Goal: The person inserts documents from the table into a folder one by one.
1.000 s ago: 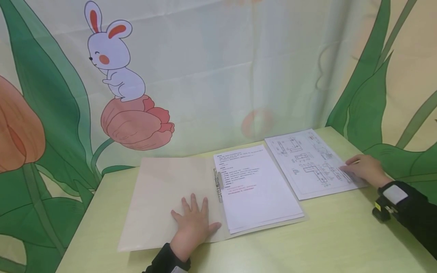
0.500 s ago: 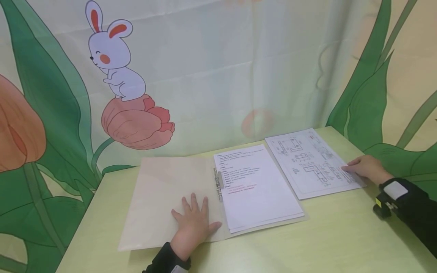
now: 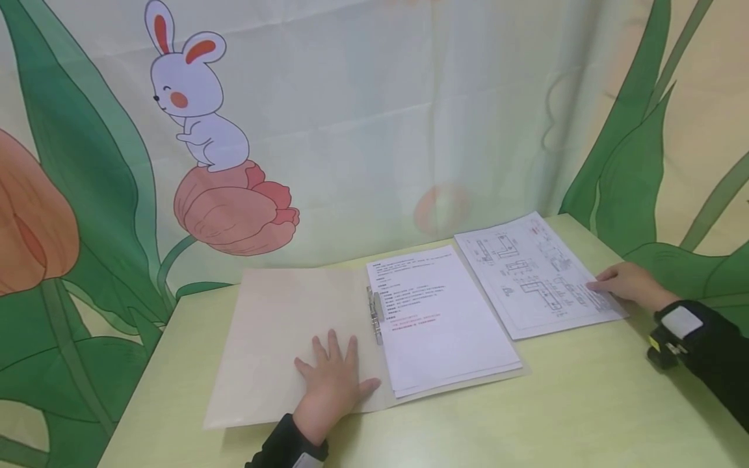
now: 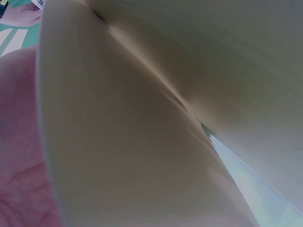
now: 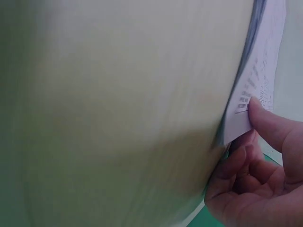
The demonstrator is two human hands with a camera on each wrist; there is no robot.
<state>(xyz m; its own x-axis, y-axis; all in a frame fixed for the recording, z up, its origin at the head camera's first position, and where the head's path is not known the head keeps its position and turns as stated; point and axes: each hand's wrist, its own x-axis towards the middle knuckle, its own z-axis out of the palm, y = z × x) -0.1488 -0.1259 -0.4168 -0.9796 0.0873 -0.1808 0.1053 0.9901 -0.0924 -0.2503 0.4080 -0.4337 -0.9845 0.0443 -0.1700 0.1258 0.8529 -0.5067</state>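
An open beige folder (image 3: 263,344) lies on the table, its metal clip (image 3: 375,315) along the spine. White printed pages (image 3: 450,338) with some red lines rest on its right half. My left hand (image 3: 330,387) is spread flat on the left cover, fingers apart; part of its palm shows at the edge of the left wrist view. To the folder's right is a sheet with technical line drawings (image 3: 526,279). My right hand (image 3: 632,286) pinches its right edge, and in the right wrist view the thumb (image 5: 267,120) is on top with curled fingers beneath the corner.
The pale yellow-green table (image 3: 585,403) extends in front of the folder and the drawing sheet. A curtain (image 3: 351,130) printed with a rabbit, tulips and leaves hangs right behind the table's back edge.
The right hand's fingers have closed on the drawing sheet's edge, and its far right corner has risen slightly. The left hand stays in place on the folder.
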